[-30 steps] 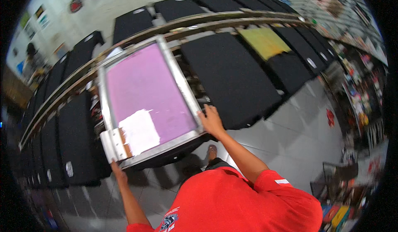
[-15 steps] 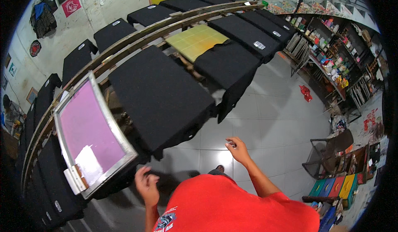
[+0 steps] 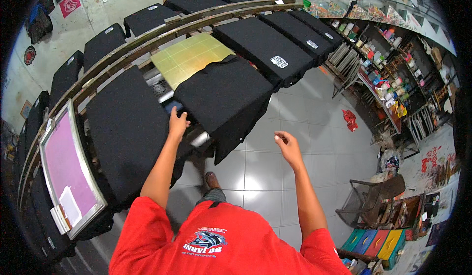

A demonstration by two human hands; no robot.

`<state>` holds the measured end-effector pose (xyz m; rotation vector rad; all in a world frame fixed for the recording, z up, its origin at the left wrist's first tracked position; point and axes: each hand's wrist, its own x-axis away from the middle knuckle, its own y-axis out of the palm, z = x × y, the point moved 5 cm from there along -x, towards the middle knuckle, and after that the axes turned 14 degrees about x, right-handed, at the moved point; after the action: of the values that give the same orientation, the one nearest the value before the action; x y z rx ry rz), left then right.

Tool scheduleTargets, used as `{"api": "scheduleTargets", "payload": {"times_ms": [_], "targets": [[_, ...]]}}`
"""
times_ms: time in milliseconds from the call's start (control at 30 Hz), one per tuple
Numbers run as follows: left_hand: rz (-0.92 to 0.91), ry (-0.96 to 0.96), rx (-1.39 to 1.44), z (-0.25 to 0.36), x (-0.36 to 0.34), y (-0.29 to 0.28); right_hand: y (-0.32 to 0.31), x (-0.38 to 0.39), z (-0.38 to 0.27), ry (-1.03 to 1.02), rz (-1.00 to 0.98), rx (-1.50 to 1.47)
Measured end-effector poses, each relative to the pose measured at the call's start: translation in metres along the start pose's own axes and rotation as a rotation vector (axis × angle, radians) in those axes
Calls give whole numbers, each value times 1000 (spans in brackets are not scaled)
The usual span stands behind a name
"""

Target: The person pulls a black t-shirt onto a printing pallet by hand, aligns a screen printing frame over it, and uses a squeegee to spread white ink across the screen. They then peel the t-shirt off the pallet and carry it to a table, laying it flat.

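Note:
My left hand (image 3: 179, 122) reaches over the gap between two boards covered with black fabric. Its fingers are apart, and nothing shows in them. Just past the fingertips lies a small dark bluish thing (image 3: 173, 107), too blurred to name. To the right of that hand is a black garment (image 3: 223, 95) draped over a board, its front part hanging down. A yellow-green sheet with grid lines (image 3: 189, 56) lies at its far edge. My right hand (image 3: 289, 149) hovers over the floor, fingers loosely bent, holding nothing I can see.
On the left, a framed screen with pink mesh (image 3: 69, 162) rests tilted, a white squeegee-like bar (image 3: 60, 219) at its near corner. Long rails (image 3: 147, 49) run behind the boards. Crowded shelves (image 3: 388, 73), a chair (image 3: 373, 196) and a red bag (image 3: 349, 120) are on the right.
My left hand has moved up and right from beside the screen frame to the gap between the boards. My view has shifted right along the row, and my right hand stays raised.

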<state>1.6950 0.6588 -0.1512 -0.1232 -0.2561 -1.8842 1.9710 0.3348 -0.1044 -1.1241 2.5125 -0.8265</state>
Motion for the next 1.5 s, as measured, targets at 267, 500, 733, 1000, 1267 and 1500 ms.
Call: {"api": "scheduleTargets", "payload": {"times_ms": [267,500,733,1000,1267,1500], "targets": [[238,164,-498,-15,-98,15,-2,-201,20,80,-96,-106],[413,308,-377,-18,-128,-2,49,-357,20,11,-330,-114],[524,273,-508,-16,-123,-16,152,-484,41,-63,-457,-23],[840,58,74,-27,-108,-7,215,-523,68,68,-748,-506],[1042,297,-251,7,-141,-42,181,-566,20,-49,-267,-283],[1018,378,-205,73,-298,-136,284,-721,-93,-155,-224,-239]]}}
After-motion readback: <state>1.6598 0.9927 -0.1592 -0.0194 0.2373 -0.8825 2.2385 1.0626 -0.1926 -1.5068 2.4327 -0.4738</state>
